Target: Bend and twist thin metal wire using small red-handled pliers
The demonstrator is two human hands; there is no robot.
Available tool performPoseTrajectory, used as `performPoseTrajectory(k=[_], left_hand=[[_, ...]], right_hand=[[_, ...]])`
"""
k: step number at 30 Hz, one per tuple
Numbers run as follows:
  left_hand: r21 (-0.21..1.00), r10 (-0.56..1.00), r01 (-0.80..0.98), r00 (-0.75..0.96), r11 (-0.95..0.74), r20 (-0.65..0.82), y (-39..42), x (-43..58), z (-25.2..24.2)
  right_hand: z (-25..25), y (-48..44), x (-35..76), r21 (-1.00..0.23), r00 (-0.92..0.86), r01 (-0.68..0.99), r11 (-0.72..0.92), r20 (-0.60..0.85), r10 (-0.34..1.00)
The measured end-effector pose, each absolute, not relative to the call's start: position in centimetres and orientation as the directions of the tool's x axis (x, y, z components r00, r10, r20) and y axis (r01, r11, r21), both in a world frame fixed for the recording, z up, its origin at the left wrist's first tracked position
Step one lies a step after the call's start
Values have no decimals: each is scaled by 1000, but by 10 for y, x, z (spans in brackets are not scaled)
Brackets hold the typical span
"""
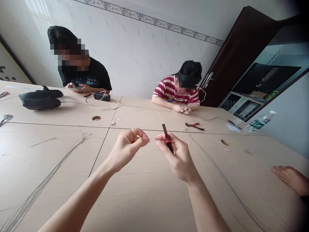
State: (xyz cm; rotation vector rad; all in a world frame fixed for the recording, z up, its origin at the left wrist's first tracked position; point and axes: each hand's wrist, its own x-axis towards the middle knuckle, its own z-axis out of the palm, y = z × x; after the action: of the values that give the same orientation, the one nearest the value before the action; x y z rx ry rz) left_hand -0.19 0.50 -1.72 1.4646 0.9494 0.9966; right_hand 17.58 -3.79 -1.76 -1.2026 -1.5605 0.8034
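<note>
My left hand (127,146) is raised over the table with its fingers curled and the thumb and forefinger pinched on a thin wire (151,140). The wire's short end runs across to my right hand (177,154). That hand is closed around a small tool with a dark tip and red handle (167,138), which points upward. Both hands hover above the pale wooden table (135,193), a few centimetres apart.
Long thin wires (48,178) lie across the table at left and right. Red-handled pliers (194,126) lie beyond my hands. Two people sit at the far side; another person's hand (291,178) rests at right. A water bottle (259,122), black bag (40,99) and cable hole (96,118) are present.
</note>
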Motion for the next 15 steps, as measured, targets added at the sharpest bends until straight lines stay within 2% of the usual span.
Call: performPoseTrajectory(k=[6, 15], left_hand=[[976, 891, 65, 424, -208, 162, 3, -3, -17], [968, 878, 63, 439, -242, 191, 1, -4, -14]], right_hand=[[-17, -37, 174, -920, -117, 261, 293, 272, 955], [-18, -37, 173, -875, -98, 326, 359, 346, 933]])
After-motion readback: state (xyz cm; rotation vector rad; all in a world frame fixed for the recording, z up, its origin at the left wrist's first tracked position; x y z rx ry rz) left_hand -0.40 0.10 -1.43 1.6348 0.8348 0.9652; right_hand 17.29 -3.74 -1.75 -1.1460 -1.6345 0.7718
